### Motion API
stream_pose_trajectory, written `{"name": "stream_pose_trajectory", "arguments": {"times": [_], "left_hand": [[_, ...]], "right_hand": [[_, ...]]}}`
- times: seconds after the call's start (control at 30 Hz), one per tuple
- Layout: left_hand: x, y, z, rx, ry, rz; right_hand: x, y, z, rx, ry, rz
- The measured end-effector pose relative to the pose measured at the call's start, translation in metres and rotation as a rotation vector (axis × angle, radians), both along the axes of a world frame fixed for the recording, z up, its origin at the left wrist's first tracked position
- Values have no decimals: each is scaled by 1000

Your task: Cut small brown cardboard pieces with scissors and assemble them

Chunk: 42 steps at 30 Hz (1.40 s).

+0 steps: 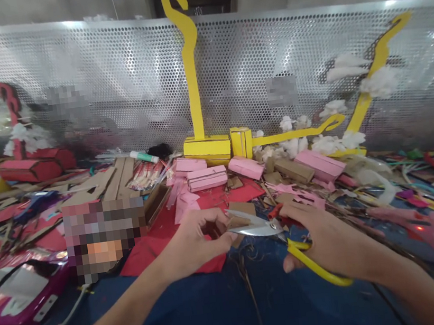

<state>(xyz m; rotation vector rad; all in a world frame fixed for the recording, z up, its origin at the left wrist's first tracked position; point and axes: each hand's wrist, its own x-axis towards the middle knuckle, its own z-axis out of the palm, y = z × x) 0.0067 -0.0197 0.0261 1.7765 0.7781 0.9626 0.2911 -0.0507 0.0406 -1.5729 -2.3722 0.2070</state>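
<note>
My right hand (pixel 317 229) grips scissors (pixel 258 229) with red and yellow handles. The blades are parted and point left toward my left hand (pixel 199 242). Its thumb and fingers are pinched together on what looks like a small piece of brown cardboard (pixel 238 222), partly hidden by the blades and fingertips. Beneath my left hand lies red paper (pixel 149 254) on the blue table. Pink folded blocks (pixel 207 178) lie just beyond both hands. Behind them stands a yellow block with a tall hooked strip (pixel 192 80).
A perforated metal panel (pixel 131 88) runs along the back. On the right lies a pink glue gun (pixel 421 229) with a lit red light. A purple-and-white object (pixel 19 300) is at left. Cardboard strips (pixel 113 181), white fluff (pixel 326 144) and scraps cover the table.
</note>
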Motion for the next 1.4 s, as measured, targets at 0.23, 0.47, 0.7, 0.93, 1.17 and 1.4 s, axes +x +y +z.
{"name": "stream_pose_trajectory", "arguments": {"times": [0.23, 0.47, 0.7, 0.93, 1.17, 1.4], "left_hand": [[0, -2, 2, -64, -37, -69], [1, 1, -2, -141, -58, -52], [2, 5, -4, -231, -106, -29], [-3, 11, -10, -264, -155, -104], [-6, 10, -3, -246, -139, -114], [-9, 12, -1, -232, -107, -158]], "right_hand": [[-3, -2, 3, 49, 52, 63], [-6, -3, 5, 74, 108, 67], [-6, -3, 4, 90, 24, 65], [-7, -1, -1, 58, -32, 73], [-7, 1, -6, 75, -11, 79], [-10, -2, -6, 16, 34, 65]]}}
